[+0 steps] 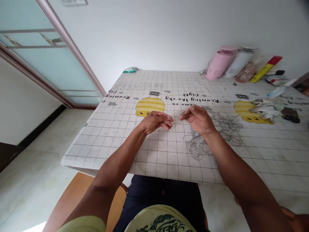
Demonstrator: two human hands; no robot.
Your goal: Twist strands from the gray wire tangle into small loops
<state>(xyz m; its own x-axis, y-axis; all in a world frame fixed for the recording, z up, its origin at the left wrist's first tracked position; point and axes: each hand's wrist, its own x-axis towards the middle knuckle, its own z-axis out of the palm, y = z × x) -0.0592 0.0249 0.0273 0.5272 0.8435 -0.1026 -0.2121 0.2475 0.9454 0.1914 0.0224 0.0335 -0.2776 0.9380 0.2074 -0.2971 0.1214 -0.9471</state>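
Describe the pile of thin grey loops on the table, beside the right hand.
The pile of thin grey loops is a loose, tangled spread of fine strands, each curled into rings of uneven shape. They could be wire or elastic; the material cannot be told. The pile lies flat on the grid-printed tablecloth, in two loose clusters, below and to the side of the right hand. Whether the hand touches it cannot be told.

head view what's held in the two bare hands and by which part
The left hand and right hand pinch at their fingertips; anything held is too thin to tell.
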